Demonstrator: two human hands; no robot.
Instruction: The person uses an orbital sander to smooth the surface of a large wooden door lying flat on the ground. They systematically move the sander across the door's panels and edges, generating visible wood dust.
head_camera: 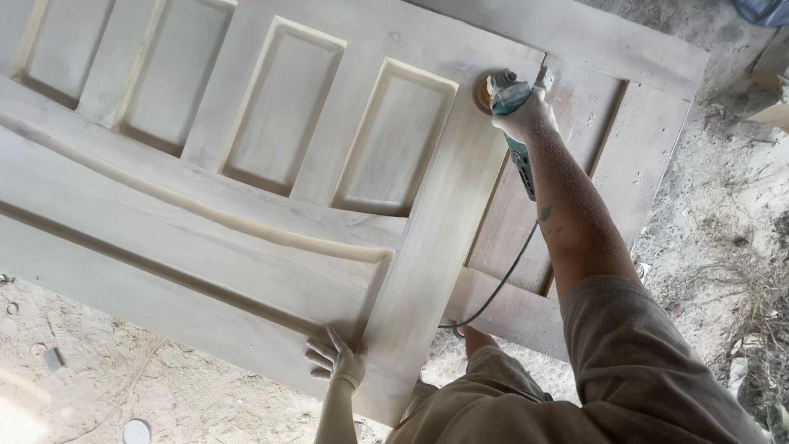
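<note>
The pale, dust-coated wooden panelled door (246, 205) fills most of your view, lying flat and running from nine o'clock across to about two o'clock. Four recessed rectangular panels sit in a row along its upper part, and a long curved moulding sweeps beneath them. A second, greyer wooden frame (625, 107) lies just beside the door toward two o'clock, its rails showing past your outstretched arm.

Below and around both pieces is the sandy, dusty ground (164, 395), with bits of debris scattered at seven and eight o'clock (a small round white lid among them).

Your right hand (526, 111) is up at one o'clock, arm stretched out and powdered with dust. It is clenched around the teal-bodied handheld angle grinder with its orange sanding disc (503, 99), and the disc rests on the door's long vertical stile near its far end. The grinder's thin black power cable (501, 284) trails back from the tool along your forearm toward five o'clock, dropping over the door's near edge.

Your left hand (339, 360) is at six o'clock. It grasps nothing: the fingers (322, 355) are spread and pressed flat on the door's surface close to the near edge, just beside the foot of the same stile.
</note>
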